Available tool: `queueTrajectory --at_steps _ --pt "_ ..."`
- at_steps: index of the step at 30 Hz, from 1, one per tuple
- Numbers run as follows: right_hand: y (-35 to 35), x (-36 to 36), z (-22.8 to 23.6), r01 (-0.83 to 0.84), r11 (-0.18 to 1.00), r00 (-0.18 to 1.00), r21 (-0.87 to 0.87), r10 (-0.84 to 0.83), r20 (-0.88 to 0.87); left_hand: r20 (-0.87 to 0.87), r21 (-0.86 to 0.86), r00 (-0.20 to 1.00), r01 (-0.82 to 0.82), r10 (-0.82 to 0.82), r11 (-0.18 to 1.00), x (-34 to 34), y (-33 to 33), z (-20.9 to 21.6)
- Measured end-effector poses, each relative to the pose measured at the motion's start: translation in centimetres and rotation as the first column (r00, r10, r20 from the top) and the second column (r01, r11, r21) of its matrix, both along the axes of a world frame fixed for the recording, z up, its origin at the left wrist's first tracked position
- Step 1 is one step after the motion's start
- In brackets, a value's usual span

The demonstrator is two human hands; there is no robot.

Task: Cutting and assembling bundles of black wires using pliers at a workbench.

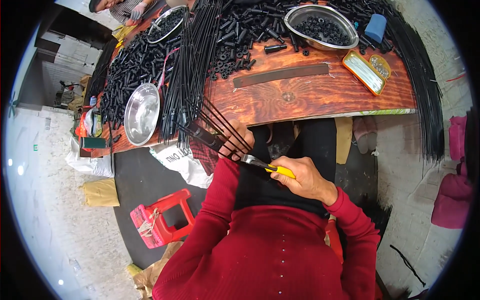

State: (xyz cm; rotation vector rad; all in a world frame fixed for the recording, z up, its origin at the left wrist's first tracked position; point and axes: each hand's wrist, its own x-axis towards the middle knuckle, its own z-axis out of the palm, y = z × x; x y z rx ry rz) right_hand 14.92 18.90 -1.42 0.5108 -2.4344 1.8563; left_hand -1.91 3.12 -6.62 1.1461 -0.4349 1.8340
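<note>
Over my lap, just off the table's front edge, my left hand (236, 141) is closed round several thin black rods (220, 121). A thicker dark cylindrical piece (204, 136) lies along the same hand, pointing toward the table. My right hand (306, 178) grips a yellow-handled metal tool (282, 171). The tool's silver head meets the rod ends beside my left fingers; its exact kind is partly hidden by my grip. A long bundle of black rods (194, 65) lies on the table beyond my left hand.
The wooden table (265, 102) carries heaps of black parts (240, 35), a metal bowl of black rings (322, 30), a shiny bowl (142, 114), a flat metal strip (280, 75) and an orange-rimmed tin (364, 72). A red stool (165, 220) stands lower left. Another person's gloved hand (137, 11) shows at upper left.
</note>
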Motion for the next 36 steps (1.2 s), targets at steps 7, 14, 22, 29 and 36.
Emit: queueTrajectory --at_steps 7,14,22,29,36 --pt "-0.2 -0.2 -0.5 -0.013 1.0 1.0 0.014 0.013 0.013 -0.043 0.008 0.999 0.014 -0.014 1.0 -0.8 -0.2 -1.0" --pt "-0.4 -0.2 -0.5 -0.005 1.0 1.0 0.014 0.005 0.007 -0.014 -0.007 1.0 0.015 -0.015 1.0 -0.8 -0.5 -1.1" --pt "-1.2 -0.6 -0.4 -0.039 0.999 0.999 0.027 0.04 -0.022 0.012 0.025 0.997 -0.076 0.076 0.997 -0.4 -1.5 -2.2" --pt "-4.4 -3.0 1.0 0.185 0.982 0.975 -0.043 -0.189 -0.118 0.172 -0.05 0.962 -0.207 0.212 0.977 1.4 -3.9 -4.3" --pt "-7.0 -4.6 1.7 0.199 0.974 0.978 -0.111 -0.205 -0.043 0.145 -0.484 0.78 -0.481 0.609 0.731 3.1 -5.5 -2.2"
